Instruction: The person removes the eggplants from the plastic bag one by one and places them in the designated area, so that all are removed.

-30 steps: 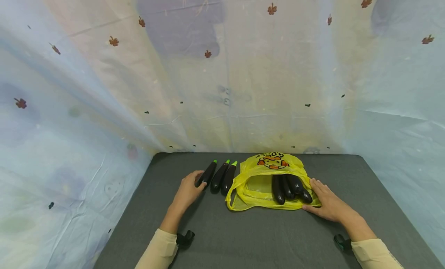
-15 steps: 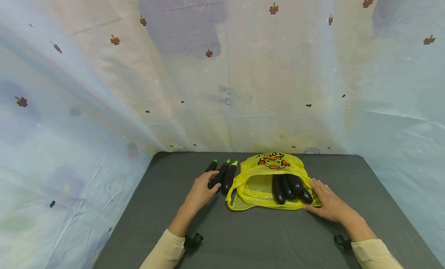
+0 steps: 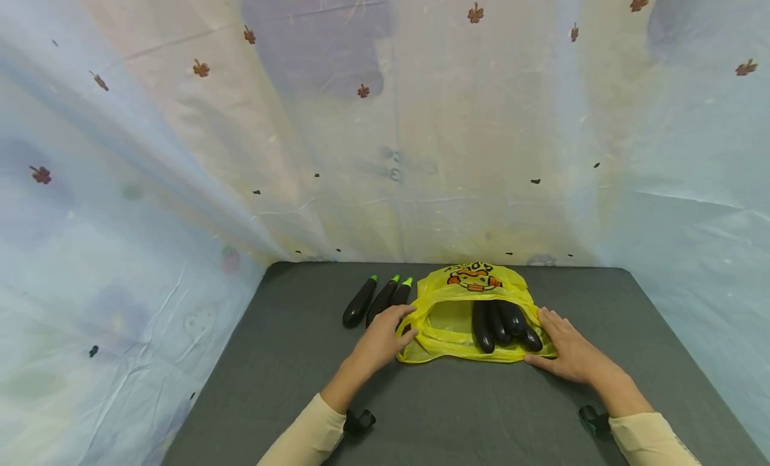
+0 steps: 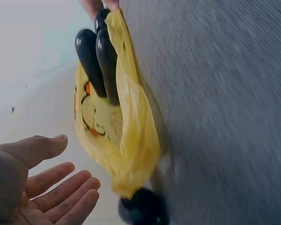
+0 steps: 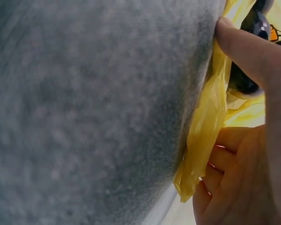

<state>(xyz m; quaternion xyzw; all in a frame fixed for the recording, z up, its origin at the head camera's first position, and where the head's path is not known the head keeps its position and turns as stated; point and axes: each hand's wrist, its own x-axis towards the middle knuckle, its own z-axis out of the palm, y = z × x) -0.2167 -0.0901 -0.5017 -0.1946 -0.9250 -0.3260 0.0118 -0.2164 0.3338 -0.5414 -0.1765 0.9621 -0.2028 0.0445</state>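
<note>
A yellow plastic bag point(image 3: 436, 287) with an orange and black print lies on its side, mouth facing me. Several dark eggplants point(image 3: 483, 329) are inside, toward its right. To its left lie 3 more eggplants point(image 3: 359, 303) with green stem ends; the rightmost is partly hidden behind my left hand point(image 3: 380, 337). That hand hovers beside the bag's left corner, fingers extended and thumb apart, holding nothing; the left wrist view shows its bare palm. My right hand point(image 3: 571, 352) rests against the bag's right side, with the thumb point(image 5: 246, 49) on the lower rim and fingers along the side.
Everything lies on a dark grey table point(image 3: 457, 412), its far edge close to a patterned plastic sheet point(image 3: 445, 152) that hangs behind and along the sides. Each wrist wears a black strap mount point(image 3: 359, 422).
My left hand has moved right, from the leftmost loose eggplant past the middle one to the rightmost, beside the bag. The loose eggplants, bag and right hand have stayed in place.
</note>
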